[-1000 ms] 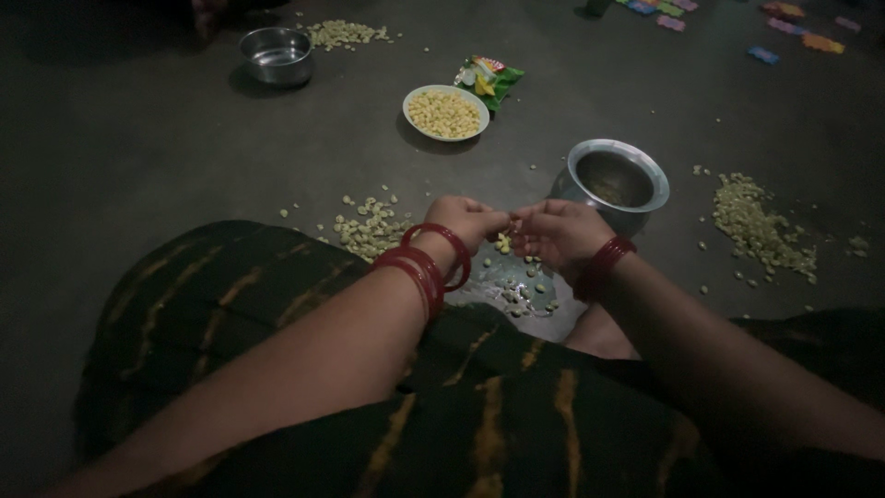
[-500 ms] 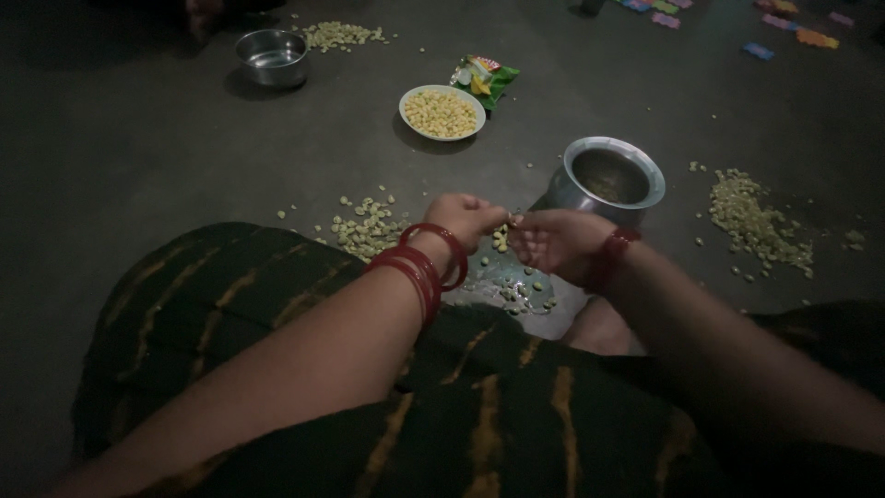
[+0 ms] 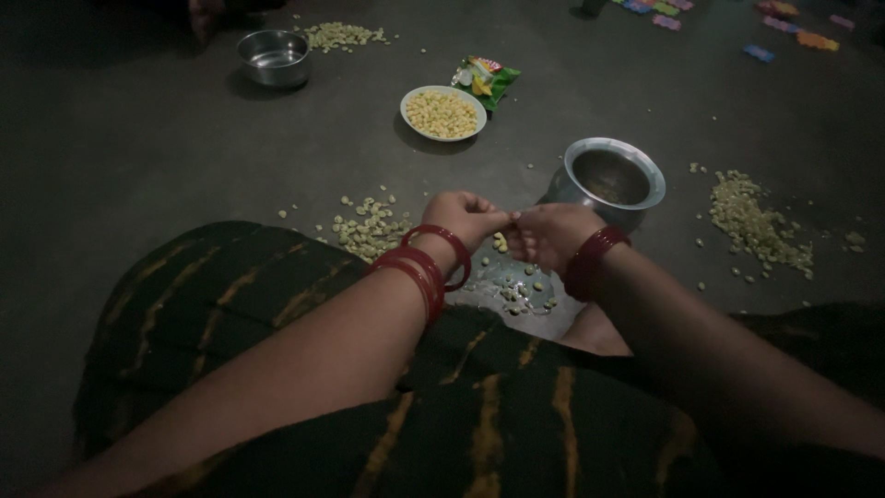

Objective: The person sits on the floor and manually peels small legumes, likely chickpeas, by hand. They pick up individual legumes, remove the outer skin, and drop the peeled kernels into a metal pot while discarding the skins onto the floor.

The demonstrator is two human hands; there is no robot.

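Left hand (image 3: pixel 468 219) and right hand (image 3: pixel 549 233) meeting fingertip to fingertip low over a wet flat plate (image 3: pixel 502 286), both pinched shut on something small between them, too small and dim to name. Red bangles (image 3: pixel 426 266) stacked on the left wrist, a darker red set (image 3: pixel 594 259) on the right. Under the hands, a few pale peeled beans (image 3: pixel 525 291) scattered across the plate, its far rim hidden by the knuckles, its near rim touching a dark green striped cloth (image 3: pixel 277 304) over the lap. Just beyond the right hand, a round metal pot (image 3: pixel 614 179) with a flared lip, mouth open upward, close to the knuckles but apart from them. Left of the hands, a loose heap of pale husks (image 3: pixel 369 227) on the grey floor (image 3: pixel 138 148), near the cloth's edge. Right of the pot, a larger heap of husks (image 3: pixel 758 224), well apart from the right forearm. Farther out, a white bowl of yellow kernels (image 3: pixel 443 113), a green snack packet (image 3: pixel 487 79) touching its far side, a small steel bowl (image 3: pixel 273 57) and another heap (image 3: pixel 346 36) at the top edge. Bare floor wide open between white bowl and hands, and along the left side.
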